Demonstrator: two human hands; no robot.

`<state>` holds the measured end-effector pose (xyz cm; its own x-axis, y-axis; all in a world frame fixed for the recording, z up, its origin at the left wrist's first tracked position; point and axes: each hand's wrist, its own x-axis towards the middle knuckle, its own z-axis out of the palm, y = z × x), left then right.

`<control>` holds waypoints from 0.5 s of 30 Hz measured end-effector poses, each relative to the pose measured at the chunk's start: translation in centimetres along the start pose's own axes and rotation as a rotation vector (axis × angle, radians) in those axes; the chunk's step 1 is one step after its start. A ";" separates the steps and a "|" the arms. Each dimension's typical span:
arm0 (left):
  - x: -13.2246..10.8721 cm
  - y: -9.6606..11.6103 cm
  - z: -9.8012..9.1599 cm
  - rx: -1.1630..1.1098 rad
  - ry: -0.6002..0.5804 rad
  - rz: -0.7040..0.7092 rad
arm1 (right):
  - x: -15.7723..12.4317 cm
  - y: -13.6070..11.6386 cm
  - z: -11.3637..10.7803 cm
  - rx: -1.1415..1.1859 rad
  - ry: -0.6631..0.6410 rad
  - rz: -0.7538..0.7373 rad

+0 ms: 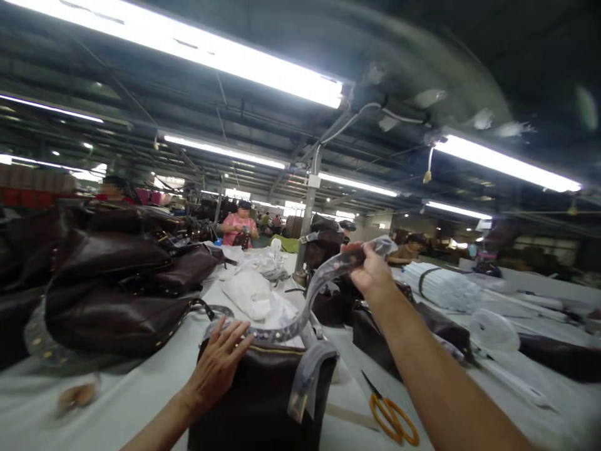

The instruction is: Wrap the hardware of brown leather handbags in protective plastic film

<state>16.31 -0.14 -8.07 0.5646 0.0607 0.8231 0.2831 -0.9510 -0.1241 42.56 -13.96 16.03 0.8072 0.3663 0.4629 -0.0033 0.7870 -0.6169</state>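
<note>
A dark brown leather bag with a gold zipper stands in front of me. Its strap, wrapped in clear plastic, curves up from the bag's top. My right hand, raised above and right of the bag, is closed on the strap near its upper end. My left hand lies over the bag's top left edge, fingers stretched out and touching the strap's lower part; its thumb is hidden. Another plastic-wrapped strap piece hangs down the bag's right front.
Orange-handled scissors lie right of the bag. Brown bags are piled at left, with more bags behind at right. White wrapping lies beyond. A bundle of white rolls is at right. A co-worker is farther back.
</note>
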 end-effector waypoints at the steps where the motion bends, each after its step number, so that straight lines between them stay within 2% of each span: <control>1: 0.6 0.2 -0.1 -0.089 -0.002 -0.056 | -1.4 0.7 0.3 0.027 0.003 0.050; 2: 1.4 0.6 -0.4 -0.199 -0.002 -0.123 | -2.9 1.6 0.6 0.092 0.034 0.157; 6: 6.9 2.6 -2.3 -0.739 0.059 -0.405 | -8.2 5.8 1.7 0.113 -0.053 0.267; 9: 11.9 3.6 -3.5 -1.180 -0.024 -0.449 | -10.3 7.8 2.6 0.110 -0.102 0.294; 11: 14.5 3.6 -3.6 -1.421 -0.112 -0.463 | -10.7 8.1 3.1 0.090 -0.100 0.273; 13: 16.1 3.1 -3.5 -1.493 -0.229 -0.515 | -10.5 7.8 3.2 0.033 -0.132 0.267; 15: 16.8 2.3 -3.6 -1.441 -0.331 -0.578 | -10.1 7.1 2.5 -0.073 -0.251 0.296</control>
<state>23.67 -2.35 7.45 0.8372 0.3783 0.3949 -0.3213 -0.2440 0.9150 32.92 -10.81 8.62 0.6080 0.6892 0.3940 -0.1652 0.5953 -0.7863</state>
